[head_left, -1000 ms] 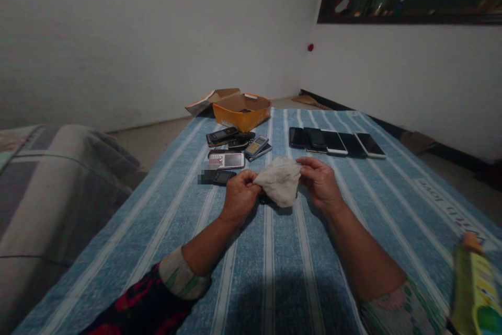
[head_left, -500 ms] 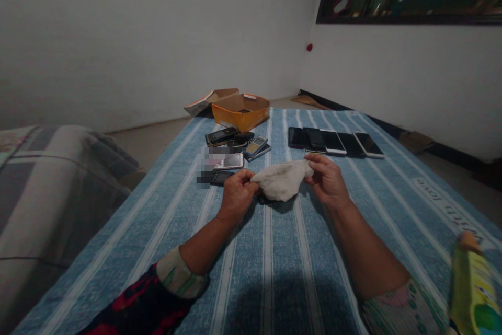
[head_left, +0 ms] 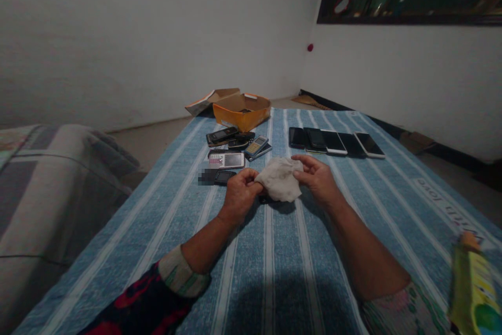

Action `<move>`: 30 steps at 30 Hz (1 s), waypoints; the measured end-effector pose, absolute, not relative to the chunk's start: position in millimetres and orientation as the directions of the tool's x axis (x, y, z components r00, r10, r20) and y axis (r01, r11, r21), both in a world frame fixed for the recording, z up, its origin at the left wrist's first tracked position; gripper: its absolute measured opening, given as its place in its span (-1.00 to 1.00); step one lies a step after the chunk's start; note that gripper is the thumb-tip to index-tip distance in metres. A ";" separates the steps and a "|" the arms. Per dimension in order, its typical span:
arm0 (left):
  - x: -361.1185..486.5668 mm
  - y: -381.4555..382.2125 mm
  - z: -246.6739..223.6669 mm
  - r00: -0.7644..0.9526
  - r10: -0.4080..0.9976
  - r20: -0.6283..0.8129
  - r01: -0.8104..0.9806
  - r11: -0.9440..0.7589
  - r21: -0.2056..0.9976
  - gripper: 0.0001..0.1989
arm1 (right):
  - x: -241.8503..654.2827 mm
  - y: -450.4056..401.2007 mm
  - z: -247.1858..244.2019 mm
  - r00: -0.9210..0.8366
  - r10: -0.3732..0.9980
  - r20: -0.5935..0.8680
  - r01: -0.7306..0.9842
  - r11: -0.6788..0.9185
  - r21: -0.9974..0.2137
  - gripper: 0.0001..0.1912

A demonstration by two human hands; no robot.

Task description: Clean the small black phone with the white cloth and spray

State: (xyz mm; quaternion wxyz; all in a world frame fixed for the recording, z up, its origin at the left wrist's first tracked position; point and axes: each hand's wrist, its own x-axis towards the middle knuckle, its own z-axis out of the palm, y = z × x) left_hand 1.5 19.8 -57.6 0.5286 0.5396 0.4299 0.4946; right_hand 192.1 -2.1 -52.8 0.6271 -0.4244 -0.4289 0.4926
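Note:
A crumpled whitish cloth (head_left: 280, 179) is stretched between my two hands above the striped blue tablecloth (head_left: 251, 251). My left hand (head_left: 242, 192) pinches its left edge, and my right hand (head_left: 317, 177) grips its right side between thumb and fingers. Under the cloth a small dark object (head_left: 264, 199) shows only at its edge. Just left of my left hand lies a dark phone (head_left: 224, 177), with a silver keypad phone (head_left: 226, 160) behind it. A blue phone with a keypad (head_left: 257, 146) rests on another phone beyond my hands.
An open orange box (head_left: 242, 115) stands at the far end, near several dark phones (head_left: 222, 136). Several touchscreen phones (head_left: 333, 142) lie in a row at the back right. A yellow-green package (head_left: 475, 285) is at the right edge. Fabric (head_left: 58, 194) covers something at left.
My right hand has moved left toward my left hand, and the cloth between them has bunched up. My left hand has barely moved.

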 end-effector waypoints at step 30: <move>4.6 8.4 -46.2 0.479 0.874 -0.082 -0.324 0.263 0.909 -0.66 | 185.6 -13.4 -39.4 -0.108 0.994 -0.015 -0.127 -0.029 -0.992 -0.70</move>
